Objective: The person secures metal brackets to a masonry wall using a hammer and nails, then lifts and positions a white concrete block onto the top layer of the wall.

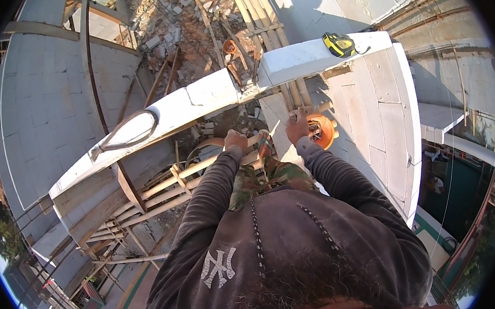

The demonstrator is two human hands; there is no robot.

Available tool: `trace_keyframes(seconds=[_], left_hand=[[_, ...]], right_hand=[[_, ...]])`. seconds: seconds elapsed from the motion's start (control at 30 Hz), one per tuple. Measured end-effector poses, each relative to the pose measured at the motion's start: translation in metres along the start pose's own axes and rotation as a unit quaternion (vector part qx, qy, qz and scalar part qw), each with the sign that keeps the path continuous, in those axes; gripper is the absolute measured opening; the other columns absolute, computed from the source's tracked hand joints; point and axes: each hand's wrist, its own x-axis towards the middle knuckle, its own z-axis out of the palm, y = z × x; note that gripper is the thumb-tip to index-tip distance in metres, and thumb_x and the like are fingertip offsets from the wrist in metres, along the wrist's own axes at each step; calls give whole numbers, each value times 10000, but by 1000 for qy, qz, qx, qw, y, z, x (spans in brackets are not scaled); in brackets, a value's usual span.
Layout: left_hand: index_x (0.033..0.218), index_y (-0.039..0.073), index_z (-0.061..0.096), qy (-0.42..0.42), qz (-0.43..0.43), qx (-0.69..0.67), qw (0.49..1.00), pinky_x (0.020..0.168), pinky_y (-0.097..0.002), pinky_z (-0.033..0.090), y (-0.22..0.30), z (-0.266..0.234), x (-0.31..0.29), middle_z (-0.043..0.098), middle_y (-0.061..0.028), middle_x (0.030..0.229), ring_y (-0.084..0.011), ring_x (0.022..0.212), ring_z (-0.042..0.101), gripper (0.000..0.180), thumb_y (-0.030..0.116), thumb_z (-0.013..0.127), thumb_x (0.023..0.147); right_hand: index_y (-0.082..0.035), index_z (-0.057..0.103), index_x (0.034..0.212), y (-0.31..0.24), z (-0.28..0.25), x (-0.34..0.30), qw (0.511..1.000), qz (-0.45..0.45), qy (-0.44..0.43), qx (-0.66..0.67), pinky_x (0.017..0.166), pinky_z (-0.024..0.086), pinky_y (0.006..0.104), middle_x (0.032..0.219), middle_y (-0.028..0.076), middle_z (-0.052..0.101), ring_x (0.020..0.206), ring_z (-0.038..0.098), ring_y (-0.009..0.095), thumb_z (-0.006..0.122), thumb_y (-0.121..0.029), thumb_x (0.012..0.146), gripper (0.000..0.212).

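Observation:
My left hand [236,140] is closed in a fist in front of me, above the bamboo poles. My right hand [297,126] is also closed, beside an orange bucket [328,129] with several small items in it. What either hand holds, if anything, is too small to make out. Beyond my hands runs a wall top of white blocks [211,94]. A yellow and black tape measure [339,45] lies on it at the right, and a looped dark cable [155,124] rests at the left. My foot in a sandal [264,144] shows between my hands.
Bamboo scaffold poles [169,187] cross below me, with a drop between them. A board [272,109] lies near my feet. Rubble [164,37] and a small orange container [229,46] lie beyond the wall. A pale block wall [385,116] stands close at my right.

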Motion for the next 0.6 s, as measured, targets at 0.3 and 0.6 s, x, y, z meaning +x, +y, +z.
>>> trace_keyframes(seconds=[0.3,0.6], left_hand=[[1130,33,569,59,74,54,994,975,-496,479,-24,-41,21,606,-225,1191,-421,1114,606,247,215,548,963],[1056,31,610,222,58,-35,973,874,-500,497,-19,-118,55,640,-203,1128,-394,1008,646,216,230,612,971]], right_hand=[[-13,614,1064,8,-40,54,986,-102,17,-134,849,495,533,983,281,683,977,646,489,537,-242,989,253],[-46,597,1139,-64,-67,128,942,-166,30,-290,838,504,555,1028,277,695,995,650,490,522,-343,1024,327]])
